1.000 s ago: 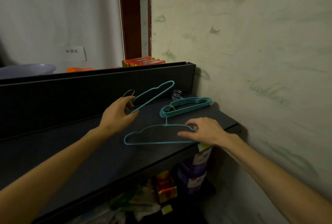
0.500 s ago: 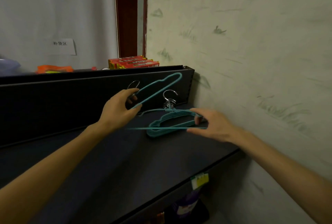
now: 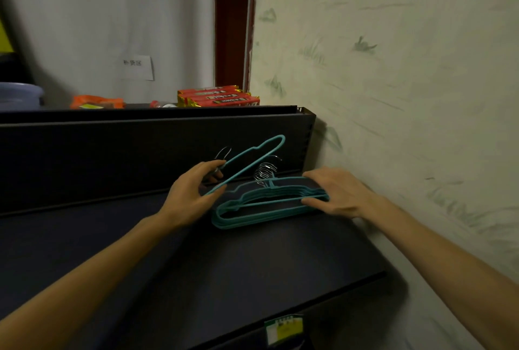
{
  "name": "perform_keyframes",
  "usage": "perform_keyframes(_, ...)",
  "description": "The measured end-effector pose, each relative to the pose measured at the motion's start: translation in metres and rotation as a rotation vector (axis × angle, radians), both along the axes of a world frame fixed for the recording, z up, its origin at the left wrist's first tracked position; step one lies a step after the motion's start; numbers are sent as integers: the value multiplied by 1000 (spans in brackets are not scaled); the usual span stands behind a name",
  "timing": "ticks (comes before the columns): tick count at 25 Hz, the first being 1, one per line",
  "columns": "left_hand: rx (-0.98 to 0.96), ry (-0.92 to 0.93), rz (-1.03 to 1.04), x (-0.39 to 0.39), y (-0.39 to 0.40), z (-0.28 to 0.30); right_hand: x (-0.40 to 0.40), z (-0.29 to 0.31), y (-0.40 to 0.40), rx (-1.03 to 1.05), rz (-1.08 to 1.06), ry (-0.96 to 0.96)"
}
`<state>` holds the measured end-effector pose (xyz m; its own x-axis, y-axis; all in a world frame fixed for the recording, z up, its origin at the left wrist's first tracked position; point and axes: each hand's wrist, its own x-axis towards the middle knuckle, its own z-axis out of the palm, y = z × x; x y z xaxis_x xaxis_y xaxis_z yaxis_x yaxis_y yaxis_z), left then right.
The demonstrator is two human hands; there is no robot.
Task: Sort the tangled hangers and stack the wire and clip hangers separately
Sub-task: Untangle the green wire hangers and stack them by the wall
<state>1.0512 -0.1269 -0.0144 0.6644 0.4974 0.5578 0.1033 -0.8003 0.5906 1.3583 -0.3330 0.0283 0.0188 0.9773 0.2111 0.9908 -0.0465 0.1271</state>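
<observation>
A stack of several teal wire hangers [image 3: 261, 209] lies flat on the dark shelf [image 3: 224, 265] near the right wall, their metal hooks [image 3: 265, 172] bunched at the back. My right hand [image 3: 337, 192] holds the right end of the top hanger, fingers curled around the stack's end. My left hand [image 3: 193, 192] grips a single teal hanger [image 3: 252, 157] near its hook and holds it tilted up above the shelf, left of the stack. No clip hangers are visible.
A dark back panel [image 3: 140, 153] rises behind the shelf. Red packets [image 3: 219, 97], an orange packet [image 3: 97, 102] and a bluish basin [image 3: 19, 94] sit beyond it. The painted wall [image 3: 393, 97] is close on the right. A price tag [image 3: 283, 327] hangs at the shelf's front edge.
My right hand carried a loose hanger from the shelf front to the stack and laid it on top. The left hand kept its hanger raised.
</observation>
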Motion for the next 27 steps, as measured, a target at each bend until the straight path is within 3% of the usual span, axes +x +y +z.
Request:
perform_keyframes(6,102,111,78,2,-14,-5,17,-37,-5,74,76,71)
perform_keyframes(11,105,187,148,8,-28,-13,25,-33,6,-20,82,-57)
perform_keyframes(18,119,243,210,9,-34,-5,29,-33,16,-95,78,-19)
perform_keyframes(21,224,279,228,24,-46,7,28,-35,12,-103,75,0)
perform_keyframes(23,321,328,240,41,-57,15,32,-31,3,-35,102,7)
perform_keyframes(27,393,402,258,72,-73,18,39,-11,-20,223,-53,281)
